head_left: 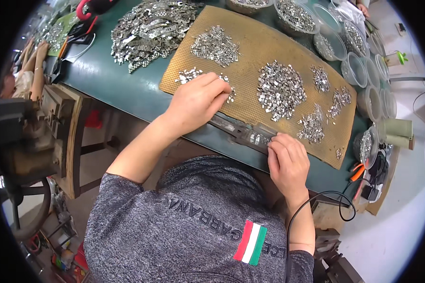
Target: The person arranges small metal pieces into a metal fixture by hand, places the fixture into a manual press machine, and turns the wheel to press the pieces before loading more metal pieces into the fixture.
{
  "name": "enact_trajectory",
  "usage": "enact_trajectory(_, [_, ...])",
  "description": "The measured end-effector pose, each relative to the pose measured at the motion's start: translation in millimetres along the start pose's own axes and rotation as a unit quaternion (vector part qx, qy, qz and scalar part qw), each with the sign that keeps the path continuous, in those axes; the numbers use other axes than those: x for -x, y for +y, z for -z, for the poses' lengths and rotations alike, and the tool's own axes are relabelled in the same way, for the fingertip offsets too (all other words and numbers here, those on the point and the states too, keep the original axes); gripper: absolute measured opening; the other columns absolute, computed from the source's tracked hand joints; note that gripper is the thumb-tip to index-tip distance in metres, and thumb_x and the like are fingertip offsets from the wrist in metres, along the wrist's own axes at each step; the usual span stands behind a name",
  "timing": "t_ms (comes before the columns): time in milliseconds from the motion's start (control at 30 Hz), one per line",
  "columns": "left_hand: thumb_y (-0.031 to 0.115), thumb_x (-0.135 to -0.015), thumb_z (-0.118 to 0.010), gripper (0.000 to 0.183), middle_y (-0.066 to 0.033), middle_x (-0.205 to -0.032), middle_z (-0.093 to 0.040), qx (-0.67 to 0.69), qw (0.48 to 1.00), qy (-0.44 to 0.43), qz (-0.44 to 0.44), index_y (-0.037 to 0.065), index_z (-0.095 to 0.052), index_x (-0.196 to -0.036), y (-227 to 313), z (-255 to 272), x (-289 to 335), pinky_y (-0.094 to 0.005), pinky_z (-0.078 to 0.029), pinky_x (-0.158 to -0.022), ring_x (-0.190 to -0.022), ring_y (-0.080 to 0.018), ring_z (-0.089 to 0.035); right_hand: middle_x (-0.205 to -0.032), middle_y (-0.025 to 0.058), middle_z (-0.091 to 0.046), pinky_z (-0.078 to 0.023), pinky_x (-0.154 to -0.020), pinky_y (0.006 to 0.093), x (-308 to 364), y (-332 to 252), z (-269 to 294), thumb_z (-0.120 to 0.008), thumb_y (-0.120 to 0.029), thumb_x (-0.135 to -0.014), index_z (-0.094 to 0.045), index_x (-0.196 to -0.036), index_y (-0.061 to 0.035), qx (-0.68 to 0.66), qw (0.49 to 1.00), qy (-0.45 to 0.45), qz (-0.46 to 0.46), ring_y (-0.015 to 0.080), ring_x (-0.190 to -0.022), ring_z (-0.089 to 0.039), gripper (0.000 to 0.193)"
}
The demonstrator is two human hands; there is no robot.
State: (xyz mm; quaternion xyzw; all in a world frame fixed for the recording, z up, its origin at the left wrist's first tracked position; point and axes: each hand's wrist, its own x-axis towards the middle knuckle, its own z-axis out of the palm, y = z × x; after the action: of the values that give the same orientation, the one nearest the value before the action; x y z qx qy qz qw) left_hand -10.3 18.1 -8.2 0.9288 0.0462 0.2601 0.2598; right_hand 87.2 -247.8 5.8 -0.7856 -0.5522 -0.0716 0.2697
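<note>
My left hand (197, 102), fingertips bunched, is at small metal pieces (189, 75) on the tan mat (252, 45); my right hand (289, 162) touches the right end of the dark fixture (242, 134), at the mat's near edge. Whether either grips anything, I cannot tell.

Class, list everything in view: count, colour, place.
Flat tabletop: one, dark green, centre
Textured rectangular mat: one, tan, on tabletop
Long metal bar: one, dark grey, mat's near edge
Small metal-piece piles: about seven, silver, on mat
Linked metal-strip heap: one, silver, left of mat
Round plastic tubs: over ten, clear, far and right
Handled tool: one, orange, right
Metal machine: one, dark grey, left
Co-worker: at least one, pale clothing, upper left
Shirt: one, mottled grey, bottom
Left hand: one, bare, over mat's left
Right hand: one, bare, bar's right end
</note>
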Motion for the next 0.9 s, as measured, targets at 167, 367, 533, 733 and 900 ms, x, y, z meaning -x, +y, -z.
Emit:
enact_trajectory(167, [0.010, -0.083, -0.078, 0.014, -0.0058, -0.087, -0.063, 0.004, 0.998, -0.044, -0.033, 0.007, -0.068, -0.092, -2, 10, 2, -0.0375, -0.052, -0.069, -0.081, -0.0266, -0.064, -0.098, 0.0085, -0.071, -0.055, -0.085, 0.0393, -12, 4, 4, -0.077, 0.000, -0.080, -0.070, -0.096, -0.0052, -0.045, 0.999, 0.004, -0.012, 0.0286, -0.095, -0.071, 0.018])
enact_trajectory(367, [0.009, -0.081, -0.077, 0.014, -0.0074, -0.085, -0.060, -0.029, 0.999, -0.040, -0.021, 0.007, -0.066, -0.088, 2, 3, -1, -0.0397, -0.051, -0.070, -0.083, -0.0282, -0.063, -0.100, 0.0076, -0.072, -0.055, -0.078, 0.0375, -49, -5, -10, -0.076, -0.003, -0.083, -0.070, -0.099, -0.0064, -0.088, 0.996, 0.025, -0.021, 0.0277, -0.089, -0.070, 0.017])
enact_trajectory(533, [0.008, -0.083, -0.074, 0.011, -0.0083, -0.087, -0.060, -0.022, 0.999, -0.041, -0.013, 0.007, -0.066, -0.090, -1, 7, 2, -0.0401, -0.052, -0.071, -0.084, -0.0290, -0.063, -0.095, 0.0042, -0.068, -0.057, -0.075, 0.0361, -89, -10, -37, -0.071, -0.006, -0.084, -0.071, -0.100, -0.0099, -0.060, 0.998, -0.010, 0.035, 0.0246, -0.087, -0.069, 0.017])
enact_trajectory(733, [0.010, -0.084, -0.073, 0.012, -0.0083, -0.087, -0.058, 0.015, 0.999, -0.042, -0.006, 0.007, -0.064, -0.089, -5, 8, 6, -0.0417, -0.051, -0.074, -0.085, -0.0308, -0.061, -0.084, 0.0053, -0.060, -0.056, -0.070, 0.0385, -98, -15, -45, -0.072, -0.014, -0.088, -0.067, -0.091, -0.0099, 0.006, 0.997, -0.077, 0.015, 0.0243, -0.083, -0.067, 0.007])
enact_trajectory(900, [0.010, -0.082, -0.074, 0.012, -0.0092, -0.087, -0.058, 0.038, 0.998, -0.049, -0.002, 0.006, -0.064, -0.088, -7, 10, 5, -0.0418, -0.051, -0.075, -0.086, -0.0313, -0.061, -0.083, 0.0067, -0.059, -0.056, -0.066, 0.0387, -103, -17, -53, -0.072, -0.018, -0.089, -0.062, -0.087, -0.0085, 0.020, 0.997, -0.079, -0.006, 0.0251, -0.079, -0.068, 0.014])
